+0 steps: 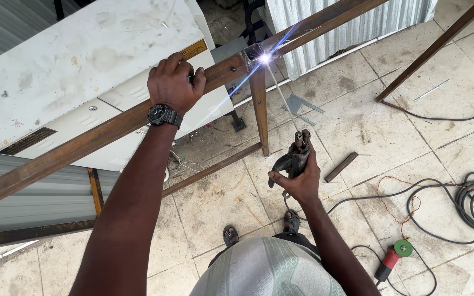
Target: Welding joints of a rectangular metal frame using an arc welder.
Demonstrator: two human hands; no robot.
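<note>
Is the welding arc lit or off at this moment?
Lit: a bright spark glows where the rod meets the steel frame.

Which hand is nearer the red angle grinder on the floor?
Right. The right hand, gripping the electrode holder, is above-left of the red angle grinder; the left hand grips the steel bar, far off.

Bright, even daylight, soft shadows, sharp focus (blue-white flare streaks off the welding arc [265,57]), slight wide-angle edge stretch.
</note>
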